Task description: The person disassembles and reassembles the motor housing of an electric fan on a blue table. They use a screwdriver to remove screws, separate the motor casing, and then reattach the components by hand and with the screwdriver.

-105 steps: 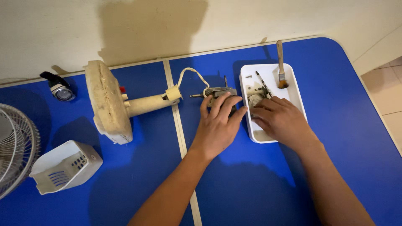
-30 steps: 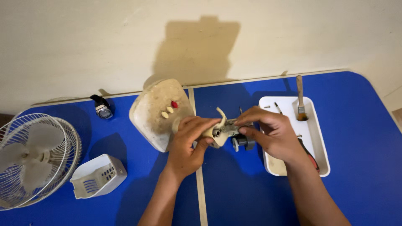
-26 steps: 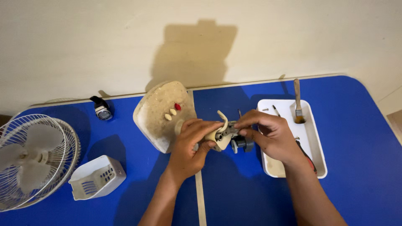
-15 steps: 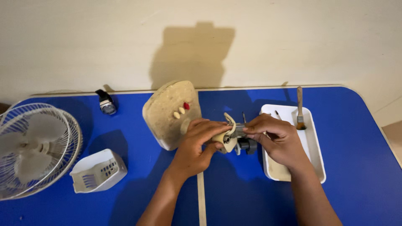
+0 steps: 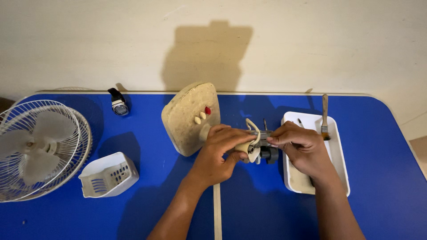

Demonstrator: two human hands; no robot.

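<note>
Blue surface below a cream wall: my left hand (image 5: 218, 153) now grips the beige plastic fan neck (image 5: 247, 146), my right hand (image 5: 302, 149) pinches the small grey motor (image 5: 266, 151), lifted from the white tray (image 5: 340, 151) beside the upturned beige base (image 5: 189, 115).

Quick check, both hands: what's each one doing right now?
Left hand: closed around the cream fan neck.
Right hand: closed on the grey motor assembly, fingertips pinching it.

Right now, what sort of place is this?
Probably a home repair bench, not a factory line: a blue table against a plain wall, a fan taken apart on it, with the fan cage off to the side and a tray holding a brush.
</note>
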